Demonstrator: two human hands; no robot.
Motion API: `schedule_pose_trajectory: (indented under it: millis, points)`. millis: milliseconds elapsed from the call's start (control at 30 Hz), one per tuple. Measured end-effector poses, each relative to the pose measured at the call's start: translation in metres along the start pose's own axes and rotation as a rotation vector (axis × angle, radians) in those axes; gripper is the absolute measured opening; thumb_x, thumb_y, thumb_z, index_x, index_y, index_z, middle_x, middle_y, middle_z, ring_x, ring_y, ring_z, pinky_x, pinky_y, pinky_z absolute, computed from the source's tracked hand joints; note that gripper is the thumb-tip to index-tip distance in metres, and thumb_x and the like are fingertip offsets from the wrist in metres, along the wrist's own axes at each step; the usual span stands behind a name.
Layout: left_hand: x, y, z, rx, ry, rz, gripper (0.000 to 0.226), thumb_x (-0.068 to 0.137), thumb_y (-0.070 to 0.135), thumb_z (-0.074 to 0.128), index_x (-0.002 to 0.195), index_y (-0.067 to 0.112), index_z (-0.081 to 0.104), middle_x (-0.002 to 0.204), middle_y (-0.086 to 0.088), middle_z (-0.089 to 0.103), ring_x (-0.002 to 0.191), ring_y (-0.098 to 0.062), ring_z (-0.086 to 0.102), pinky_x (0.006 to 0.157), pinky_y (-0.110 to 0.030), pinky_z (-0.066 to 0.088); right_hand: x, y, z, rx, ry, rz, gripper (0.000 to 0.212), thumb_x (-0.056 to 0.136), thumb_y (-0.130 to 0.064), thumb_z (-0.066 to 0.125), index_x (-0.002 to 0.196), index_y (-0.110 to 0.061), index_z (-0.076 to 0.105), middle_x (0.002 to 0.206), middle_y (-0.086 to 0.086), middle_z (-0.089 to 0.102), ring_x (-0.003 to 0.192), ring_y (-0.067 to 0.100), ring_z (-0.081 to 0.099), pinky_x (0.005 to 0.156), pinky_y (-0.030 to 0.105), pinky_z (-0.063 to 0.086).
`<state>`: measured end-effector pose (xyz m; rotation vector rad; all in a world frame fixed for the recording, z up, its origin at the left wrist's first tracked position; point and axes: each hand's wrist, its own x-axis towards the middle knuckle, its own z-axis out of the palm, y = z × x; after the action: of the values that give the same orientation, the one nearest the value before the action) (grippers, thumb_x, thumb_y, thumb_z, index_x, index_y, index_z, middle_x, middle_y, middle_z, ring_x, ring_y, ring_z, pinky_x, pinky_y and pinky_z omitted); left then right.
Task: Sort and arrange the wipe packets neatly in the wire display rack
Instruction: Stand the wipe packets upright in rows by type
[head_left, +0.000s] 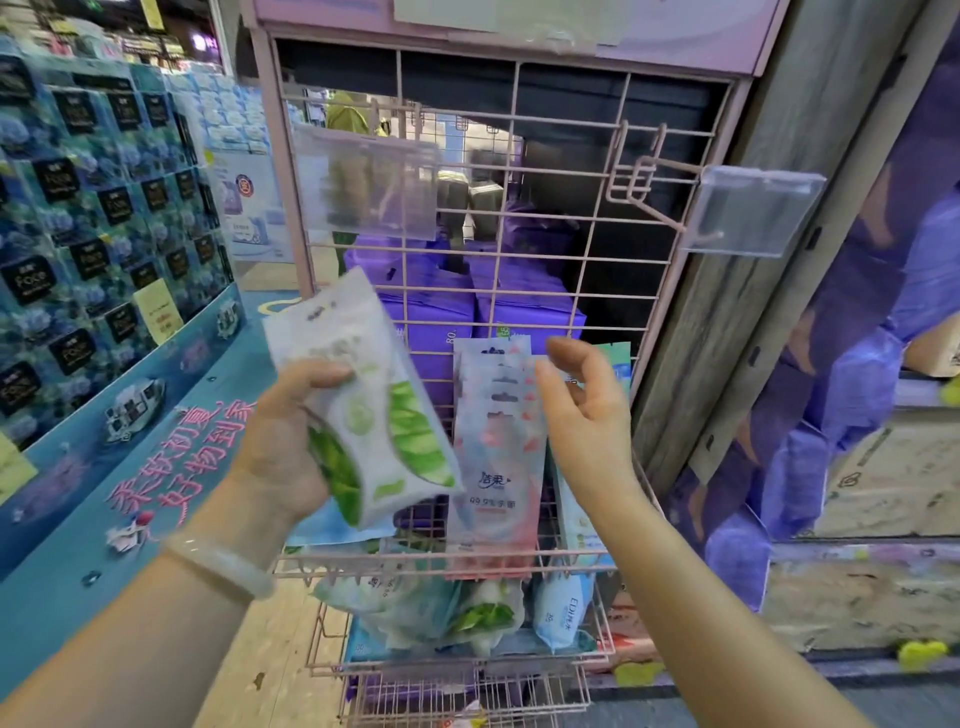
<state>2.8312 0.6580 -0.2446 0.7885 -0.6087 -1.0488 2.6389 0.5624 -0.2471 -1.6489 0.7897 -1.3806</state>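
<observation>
Green-leaf wipe packets (363, 410) clamped in left hand (280, 447); right hand (582, 415) fingers apart by hanging pink packets (496, 441). Could knock those off hook, or fan and drop from 1-handed grip.

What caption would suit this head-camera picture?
Left hand grips green-and-white wipe packets; open right hand reaches toward pink packets on the wire rack.

A shop aisle: pink wire display rack (498, 291) at twelve o'clock, stacked tissue-pack promotion wall (104, 208) at ten.
</observation>
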Motion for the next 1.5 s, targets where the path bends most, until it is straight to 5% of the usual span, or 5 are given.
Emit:
schedule_pose_trajectory:
  millis: [133, 233, 367, 967, 1500]
  points:
    - [-0.020, 0.030, -0.052, 0.051, 0.193, -0.016, 0.027, 0.089, 0.020, 0.046, 0.073, 0.018, 0.068, 0.063, -0.001, 0.072, 0.058, -0.018, 0.070, 0.059, -0.038, 0.060, -0.026, -0.012, 0.036, -0.183, -0.453, 0.077, 0.015, 0.085, -0.016, 0.062, 0.100, -0.020, 0.062, 0.093, -0.007, 0.063, 0.087, 0.007, 0.059, 0.082, 0.024, 0.051]
    - [-0.035, 0.032, -0.078, 0.058, 0.267, -0.092, 0.031, 0.091, 0.025, 0.043, 0.073, 0.014, 0.067, 0.061, -0.003, 0.070, 0.055, -0.019, 0.068, 0.062, -0.034, 0.059, -0.054, 0.002, 0.078, -0.532, -0.767, 0.136, 0.075, 0.081, -0.038, 0.066, 0.140, -0.014, 0.028, 0.137, 0.009, 0.041, 0.125, 0.023, 0.044, 0.106, 0.034, 0.036]
    - [-0.044, 0.025, -0.093, 0.073, 0.331, -0.116, 0.025, 0.091, 0.024, 0.043, 0.077, 0.012, 0.060, 0.054, -0.004, 0.066, 0.048, -0.020, 0.064, 0.065, -0.032, 0.052, -0.061, 0.017, 0.119, -0.452, -0.692, 0.400, 0.111, 0.068, -0.054, 0.072, 0.145, -0.020, 0.000, 0.144, 0.009, 0.030, 0.127, 0.024, 0.040, 0.102, 0.030, 0.035]
    - [-0.053, 0.018, -0.106, 0.010, 0.445, -0.165, 0.011, 0.083, 0.016, 0.056, 0.091, 0.009, 0.059, 0.077, -0.012, 0.062, 0.067, -0.028, 0.059, 0.074, -0.040, 0.050, -0.047, 0.030, 0.121, -0.125, -0.307, 0.515, 0.059, 0.074, -0.020, 0.075, 0.121, -0.012, 0.041, 0.114, 0.004, 0.060, 0.094, 0.017, 0.061, 0.079, 0.032, 0.053]
    - [-0.030, 0.006, -0.079, -0.169, -0.251, -0.130, 0.059, 0.036, 0.022, 0.082, 0.093, 0.012, 0.076, 0.087, -0.008, 0.076, 0.077, -0.025, 0.072, 0.075, -0.041, 0.059, -0.044, 0.007, 0.044, 0.416, -0.622, 0.427, 0.047, 0.070, 0.002, 0.066, 0.112, -0.014, 0.053, 0.095, -0.003, 0.074, 0.087, 0.013, 0.069, 0.069, 0.026, 0.056]
